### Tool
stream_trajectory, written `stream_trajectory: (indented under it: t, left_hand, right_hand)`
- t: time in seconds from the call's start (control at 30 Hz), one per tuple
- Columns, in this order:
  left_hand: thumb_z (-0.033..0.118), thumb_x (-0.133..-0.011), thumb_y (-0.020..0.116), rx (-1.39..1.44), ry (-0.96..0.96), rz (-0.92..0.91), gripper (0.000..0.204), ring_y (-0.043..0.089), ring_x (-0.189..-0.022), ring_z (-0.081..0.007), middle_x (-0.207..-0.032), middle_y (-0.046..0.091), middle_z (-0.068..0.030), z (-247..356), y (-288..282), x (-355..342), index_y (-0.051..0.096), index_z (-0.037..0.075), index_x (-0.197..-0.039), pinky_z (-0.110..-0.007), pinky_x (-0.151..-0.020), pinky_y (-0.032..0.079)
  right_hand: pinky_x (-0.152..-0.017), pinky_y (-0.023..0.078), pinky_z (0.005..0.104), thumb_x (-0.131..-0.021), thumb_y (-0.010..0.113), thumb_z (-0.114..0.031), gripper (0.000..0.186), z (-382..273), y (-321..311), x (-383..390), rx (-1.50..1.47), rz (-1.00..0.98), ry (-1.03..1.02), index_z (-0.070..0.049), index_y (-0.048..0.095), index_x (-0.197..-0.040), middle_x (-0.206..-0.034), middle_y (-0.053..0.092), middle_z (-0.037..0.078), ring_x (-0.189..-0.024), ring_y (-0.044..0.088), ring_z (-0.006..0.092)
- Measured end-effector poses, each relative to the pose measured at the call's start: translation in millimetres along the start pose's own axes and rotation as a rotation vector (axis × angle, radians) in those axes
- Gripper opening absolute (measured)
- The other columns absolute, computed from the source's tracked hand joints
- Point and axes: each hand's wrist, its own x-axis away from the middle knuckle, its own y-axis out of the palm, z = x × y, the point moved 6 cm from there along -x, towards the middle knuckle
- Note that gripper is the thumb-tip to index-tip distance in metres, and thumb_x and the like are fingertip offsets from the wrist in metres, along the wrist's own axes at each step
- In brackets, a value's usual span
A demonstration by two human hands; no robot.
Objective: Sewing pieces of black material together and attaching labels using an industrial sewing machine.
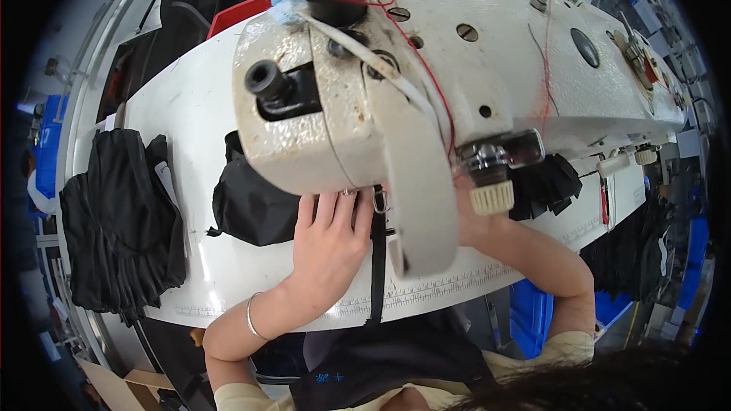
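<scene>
A white sewing machine (487, 61) with red thread fills the upper middle. Below its head, my left hand (329, 243) lies with fingers stretched out and fairly flat at a black fabric piece (255, 213), their tips partly under the machine. A narrow black strap (378, 281) runs down from beside those fingers to the table's front edge. My right hand (481, 224) is to the right, behind a hanging white machine part (419, 221); its fingers are hidden, so what they touch cannot be seen.
The white table (199, 274) has a printed scale along its front edge. Bunched black pieces (122, 228) sit at the left, more (544, 190) at the right behind the machine. A red bin (232, 11) is behind; blue bins (525, 320) are below the front right edge.
</scene>
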Motion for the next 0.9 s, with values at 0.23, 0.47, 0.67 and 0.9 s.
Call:
stream_trajectory:
  t: [0.23,0.47,0.67,0.9]
  left_hand:
    - [0.007,-0.068,0.060,0.077,0.028,0.024,0.017,0.052,-0.085,-0.0226,-0.086,0.050,-0.0076,-21,-8,12,0.056,0.003,-0.085,-0.042,-0.091,0.042]
    - [0.007,-0.069,0.063,0.077,0.163,0.022,0.014,0.052,-0.071,-0.0198,-0.072,0.046,-0.0055,2,-24,4,0.059,0.003,-0.083,-0.031,-0.064,0.045]
    - [0.011,-0.076,0.068,0.362,-0.087,0.028,0.016,0.052,-0.066,-0.0229,-0.072,0.046,-0.0069,-22,-25,0,0.061,0.002,-0.088,-0.034,-0.056,0.044]
    - [0.004,-0.057,0.062,0.197,0.038,0.093,0.034,0.056,-0.074,-0.0246,-0.084,0.056,-0.0071,-14,-10,8,0.062,0.001,-0.091,-0.033,-0.058,0.044]
  right_hand:
    - [-0.075,0.049,0.0320,-0.067,0.059,-0.013,0.039,-19,-20,-20,-0.012,0.002,-0.145,0.005,0.064,-0.101,-0.087,0.061,0.011,-0.088,0.060,0.0260]
    - [-0.078,0.049,0.0330,-0.067,0.061,-0.013,0.028,-34,-12,-20,0.067,-0.133,-0.248,0.001,0.065,-0.091,-0.094,0.062,0.010,-0.092,0.059,0.0232]
    - [-0.079,0.048,0.0346,-0.066,0.062,-0.013,0.022,-26,-20,-19,-0.065,-0.029,-0.103,-0.001,0.064,-0.084,-0.091,0.061,0.009,-0.088,0.058,0.0213]
    - [-0.087,0.047,0.0365,-0.065,0.061,-0.013,0.026,-31,-19,-13,-0.006,-0.100,-0.111,-0.001,0.065,-0.087,-0.088,0.061,0.008,-0.085,0.058,0.0218]
